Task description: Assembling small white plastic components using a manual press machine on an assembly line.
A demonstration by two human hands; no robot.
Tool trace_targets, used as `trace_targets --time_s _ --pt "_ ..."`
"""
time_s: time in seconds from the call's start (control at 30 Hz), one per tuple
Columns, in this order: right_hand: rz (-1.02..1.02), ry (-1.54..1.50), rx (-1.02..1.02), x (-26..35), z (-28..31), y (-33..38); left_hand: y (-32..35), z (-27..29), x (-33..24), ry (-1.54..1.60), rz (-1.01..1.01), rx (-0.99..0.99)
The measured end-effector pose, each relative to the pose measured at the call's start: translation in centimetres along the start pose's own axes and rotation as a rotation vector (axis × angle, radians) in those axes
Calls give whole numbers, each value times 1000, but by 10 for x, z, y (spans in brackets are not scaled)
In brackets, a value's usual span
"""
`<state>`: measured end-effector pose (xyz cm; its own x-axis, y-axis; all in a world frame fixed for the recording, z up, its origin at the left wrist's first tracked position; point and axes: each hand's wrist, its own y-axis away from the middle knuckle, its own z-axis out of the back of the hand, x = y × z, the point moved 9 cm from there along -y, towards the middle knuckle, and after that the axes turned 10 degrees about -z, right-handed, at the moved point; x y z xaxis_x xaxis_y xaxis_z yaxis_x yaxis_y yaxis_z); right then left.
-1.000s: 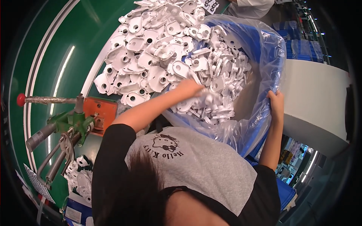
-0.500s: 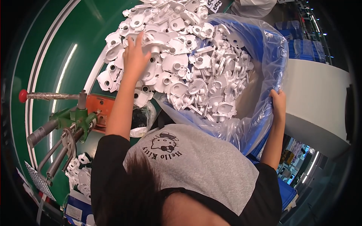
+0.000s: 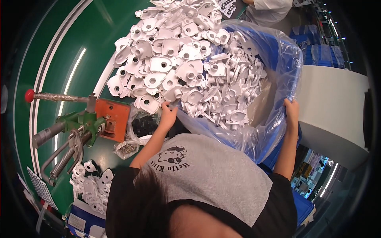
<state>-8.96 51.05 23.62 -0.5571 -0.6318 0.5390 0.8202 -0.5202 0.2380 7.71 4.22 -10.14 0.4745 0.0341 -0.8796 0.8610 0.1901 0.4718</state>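
Observation:
White plastic parts with round collars and holes (image 3: 162,64) lie heaped on the green work table and spill out of a blue bin (image 3: 270,39) lined with clear plastic. My right hand (image 3: 291,113) is closed round the bin's right rim, over the liner. At the bin's near left corner, beside the lowest parts of the heap, my left hand (image 3: 168,116) has its fingers bent at the edge of the plastic liner (image 3: 238,137). They look closed on it, though the grip is partly hidden.
A green lever press (image 3: 81,125) with a red knob and an orange block (image 3: 113,119) stands at the left. Below it are a small bag of hardware (image 3: 127,148) and more white parts (image 3: 90,186). A pale rounded surface (image 3: 333,113) adjoins the bin's right. Another person's sleeve (image 3: 270,10) shows beyond.
My left hand has come back from the middle of the heap to the bin's near left corner. Several parts on the heap have shifted. My right hand has stayed on the rim.

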Motion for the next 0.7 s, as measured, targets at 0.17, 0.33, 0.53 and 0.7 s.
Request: trace_targets --time_s 0.17,0.33,0.53,0.7 --pt "-20 -89 -29 -11 -7 3 -10 -10 -22 -112 -70 -1" --pt "-52 -22 -42 -38 -5 -18 -8 -17 -23 -152 -17 -94" --pt "-41 -52 12 -69 -2 -41 22 -11 -14 191 85 -244" --pt "-108 -115 67 -96 -9 -57 33 -56 -10 760 387 -122"
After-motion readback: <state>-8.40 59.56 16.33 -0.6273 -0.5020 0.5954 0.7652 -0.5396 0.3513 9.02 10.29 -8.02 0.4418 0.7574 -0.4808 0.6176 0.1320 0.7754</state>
